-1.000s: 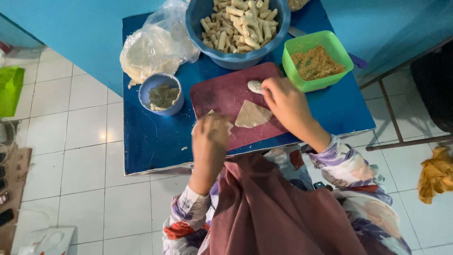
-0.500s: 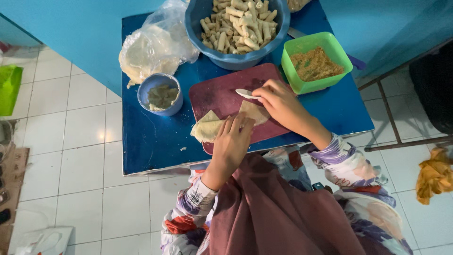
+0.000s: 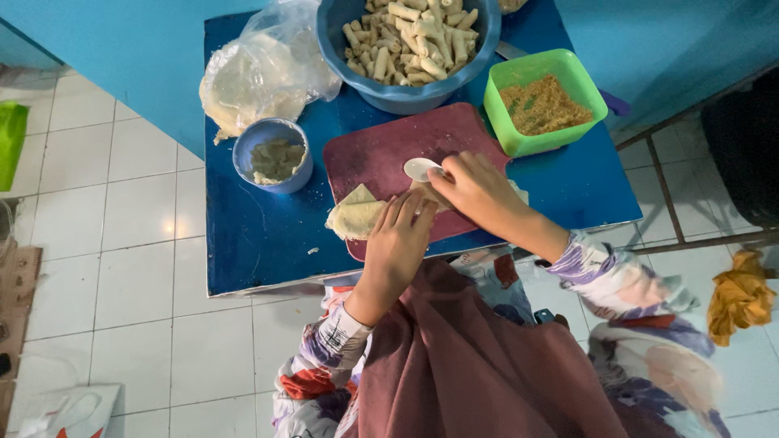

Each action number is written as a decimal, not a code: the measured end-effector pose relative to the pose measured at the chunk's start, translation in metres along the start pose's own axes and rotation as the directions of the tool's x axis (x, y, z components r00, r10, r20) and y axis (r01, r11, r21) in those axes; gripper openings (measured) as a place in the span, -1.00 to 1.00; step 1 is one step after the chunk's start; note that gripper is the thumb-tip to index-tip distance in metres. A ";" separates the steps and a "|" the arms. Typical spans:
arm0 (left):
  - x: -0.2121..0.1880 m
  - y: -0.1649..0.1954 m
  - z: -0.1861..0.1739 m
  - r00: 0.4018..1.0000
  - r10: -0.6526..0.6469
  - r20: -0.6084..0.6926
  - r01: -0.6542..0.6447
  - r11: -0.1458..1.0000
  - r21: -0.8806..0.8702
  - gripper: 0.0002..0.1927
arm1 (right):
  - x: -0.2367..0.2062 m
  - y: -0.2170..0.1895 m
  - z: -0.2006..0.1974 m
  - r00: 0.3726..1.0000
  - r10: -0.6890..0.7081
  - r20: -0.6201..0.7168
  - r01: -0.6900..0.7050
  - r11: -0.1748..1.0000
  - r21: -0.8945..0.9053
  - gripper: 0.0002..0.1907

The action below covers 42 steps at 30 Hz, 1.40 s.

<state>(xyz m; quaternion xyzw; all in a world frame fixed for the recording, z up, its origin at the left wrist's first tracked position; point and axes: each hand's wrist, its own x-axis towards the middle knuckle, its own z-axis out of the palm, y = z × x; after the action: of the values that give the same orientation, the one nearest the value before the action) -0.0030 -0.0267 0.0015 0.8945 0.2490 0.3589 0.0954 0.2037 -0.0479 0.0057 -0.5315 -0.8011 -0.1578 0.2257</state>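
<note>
Wrapper [image 3: 357,217], thin and pale, lies partly folded on the maroon cutting board [image 3: 381,146], near its front edge. We note the left hand [image 3: 402,239] resting on it, fingers extended and close together, pressing flat. The right hand [image 3: 479,191] pinches the handle of a white spoon [image 3: 420,168], whose bowl sits over the board just beyond the wrapper. Behind the board we record a large blue bowl [image 3: 341,49] of finished rolls, a green tub [image 3: 568,134] of brown filling, a small blue cup [image 3: 243,162] of paste, and a plastic bag [image 3: 260,77] of wrappers, all on the blue table [image 3: 260,251].
</note>
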 end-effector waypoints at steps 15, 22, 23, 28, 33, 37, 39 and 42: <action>-0.001 -0.001 0.006 1.000 -0.010 -0.008 0.010 0.999 0.038 -0.66 | 0.003 0.016 -0.022 0.998 -0.058 0.030 0.060 0.997 -0.053 -0.53; -0.002 -0.001 0.007 0.999 -0.026 -0.019 0.026 1.000 0.003 -0.66 | -0.008 0.002 -0.006 0.990 -0.089 0.106 0.102 0.987 -0.126 -0.52; -0.002 -0.001 0.008 0.999 -0.029 -0.017 0.029 1.000 0.009 -0.67 | -0.007 0.004 -0.005 0.991 -0.086 0.098 0.099 0.986 -0.138 -0.54; -0.003 -0.002 0.009 1.000 -0.022 -0.022 0.022 1.000 0.020 -0.67 | 0.001 0.017 -0.003 0.999 -0.050 0.021 0.053 0.977 -0.208 -0.63; -0.003 0.000 0.008 0.999 -0.010 -0.035 0.012 0.998 0.059 -0.67 | 0.002 0.026 -0.007 0.997 0.017 -0.069 -0.042 0.922 -0.384 -0.75; -0.004 0.001 0.005 0.999 -0.023 -0.030 0.023 1.000 -0.004 -0.67 | 0.005 0.025 -0.012 1.000 0.003 0.004 -0.001 0.918 -0.396 -0.88; -0.004 0.001 0.004 1.000 -0.008 -0.024 0.008 1.000 0.000 -0.63 | 0.004 0.022 -0.018 0.998 -0.032 -0.054 0.013 0.947 -0.319 -0.85; -0.003 0.000 0.002 1.000 0.008 -0.019 -0.008 0.999 0.040 -0.64 | 0.002 0.025 -0.026 0.994 -0.005 -0.109 0.000 0.999 -0.048 -0.86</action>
<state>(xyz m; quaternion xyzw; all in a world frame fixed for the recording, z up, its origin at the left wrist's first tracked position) -0.0030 -0.0284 -0.0014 0.8937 0.2534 0.3628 0.0738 0.2308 -0.0500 0.0288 -0.5262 -0.7843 -0.2061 0.2561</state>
